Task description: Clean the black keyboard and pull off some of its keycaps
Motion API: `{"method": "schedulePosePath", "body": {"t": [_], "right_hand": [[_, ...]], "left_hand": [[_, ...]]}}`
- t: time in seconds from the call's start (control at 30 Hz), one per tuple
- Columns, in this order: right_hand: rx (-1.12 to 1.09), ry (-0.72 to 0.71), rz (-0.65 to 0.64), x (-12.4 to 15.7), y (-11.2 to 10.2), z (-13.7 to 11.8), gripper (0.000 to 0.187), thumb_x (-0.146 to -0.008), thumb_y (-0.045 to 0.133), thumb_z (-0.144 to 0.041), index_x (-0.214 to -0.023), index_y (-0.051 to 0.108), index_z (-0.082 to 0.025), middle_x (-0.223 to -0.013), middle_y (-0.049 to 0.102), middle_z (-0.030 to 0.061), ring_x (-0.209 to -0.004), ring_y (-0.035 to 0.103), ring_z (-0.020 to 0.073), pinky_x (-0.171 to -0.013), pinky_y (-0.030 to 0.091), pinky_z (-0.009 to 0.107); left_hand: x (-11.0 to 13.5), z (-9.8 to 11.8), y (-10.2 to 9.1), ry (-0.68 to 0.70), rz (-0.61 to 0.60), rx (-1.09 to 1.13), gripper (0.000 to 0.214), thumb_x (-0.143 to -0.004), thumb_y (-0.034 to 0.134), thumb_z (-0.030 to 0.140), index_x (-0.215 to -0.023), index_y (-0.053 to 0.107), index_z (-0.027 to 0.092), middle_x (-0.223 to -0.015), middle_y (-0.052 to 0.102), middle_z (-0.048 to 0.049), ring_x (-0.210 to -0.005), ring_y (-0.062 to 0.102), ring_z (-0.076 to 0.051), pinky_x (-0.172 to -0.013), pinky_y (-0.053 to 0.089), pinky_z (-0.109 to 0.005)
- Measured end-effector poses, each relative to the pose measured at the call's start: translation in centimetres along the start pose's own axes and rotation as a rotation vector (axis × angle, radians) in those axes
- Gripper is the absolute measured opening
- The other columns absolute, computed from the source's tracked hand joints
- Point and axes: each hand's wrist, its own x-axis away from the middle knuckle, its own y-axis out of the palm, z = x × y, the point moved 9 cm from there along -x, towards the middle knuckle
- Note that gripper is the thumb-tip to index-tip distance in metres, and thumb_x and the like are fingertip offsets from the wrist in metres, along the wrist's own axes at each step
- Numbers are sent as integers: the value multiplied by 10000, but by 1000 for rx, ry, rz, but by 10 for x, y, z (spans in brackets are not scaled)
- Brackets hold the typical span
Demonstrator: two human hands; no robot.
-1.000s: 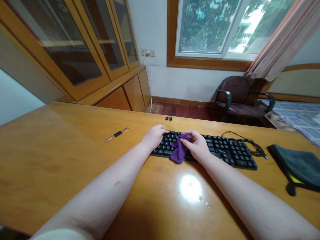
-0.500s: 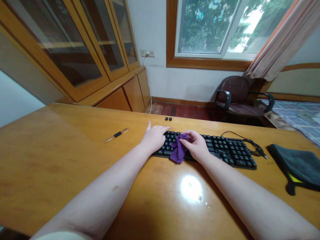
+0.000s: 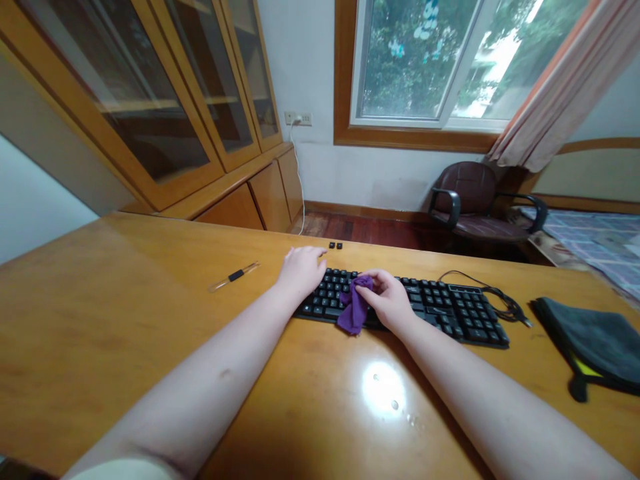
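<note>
A black keyboard (image 3: pixel 435 307) lies on the wooden desk with its white-marked keys facing up. Over its left end rests my left hand (image 3: pixel 301 270), palm down with fingers stretched toward the desk's far side; some fingertips are hard to make out. My right hand (image 3: pixel 387 297) pinches a crumpled purple cloth (image 3: pixel 354 310) between thumb and fingers, and the cloth lies against the keys left of the middle. Keys beneath the cloth and both hands are hidden. Beyond the keyboard sit two small black keycaps (image 3: pixel 336 246), side by side.
Left on the desk (image 3: pixel 125 320) lies a thin wire-like tool (image 3: pixel 235 275) with a black middle. The keyboard's coiled cable (image 3: pixel 505 303) is at the right, beside a dark grey zip pouch (image 3: pixel 595 340). A chair (image 3: pixel 470 200) stands past the far edge; a glass-door cabinet (image 3: pixel 215 160) is at the left.
My left hand has shifted slightly left along the keyboard, uncovering some keys. The right hand still pinches the purple cloth in nearly the same place. The whole view has shifted slightly.
</note>
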Motion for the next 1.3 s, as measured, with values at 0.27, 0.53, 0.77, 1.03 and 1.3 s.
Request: {"method": "schedulePosePath", "body": {"t": [0.27,0.53,0.77,1.03,1.3], "right_hand": [[-16,13,-3,0,1,-1,213,-685,656,-307,-859,583,-207,-810,670,40,-754,635,184,-713,526,330],[-65,33,33,-2,1,-3,217,-664,668,-331,-822,579,-212,-785,669,29,-741,633,183,-727,528,337],[-98,16,183,-7,-25,-2,240,-736,610,-377,-890,630,-194,-933,678,49,-917,608,205,-905,454,386],[-148,86,182,-9,-21,5,358,-666,667,-440,-915,587,-195,-814,676,28,-704,615,157,-689,508,304],[-147,116,1,-4,-8,7,322,-708,638,-463,-904,661,-208,-821,691,34,-682,620,162,-650,516,301]], "left_hand": [[-85,3,57,165,-123,-94,378,-662,681,279,-1037,649,252,-1248,552,-92,-1186,433,-323,-1019,156,-637],[-94,22,60,252,-171,-39,136,-695,637,258,-808,702,219,-980,674,-82,-1123,499,-285,-1037,102,-623],[-6,34,6,53,63,617,243,-800,540,274,-983,664,172,-928,665,-56,-815,619,-153,-786,508,-295],[50,47,-5,165,150,671,314,-830,547,280,-1136,595,230,-1014,653,-51,-991,584,-175,-929,453,-351],[44,38,5,110,192,751,163,-791,610,294,-926,669,225,-958,692,-24,-964,607,-170,-968,427,-364]]}}
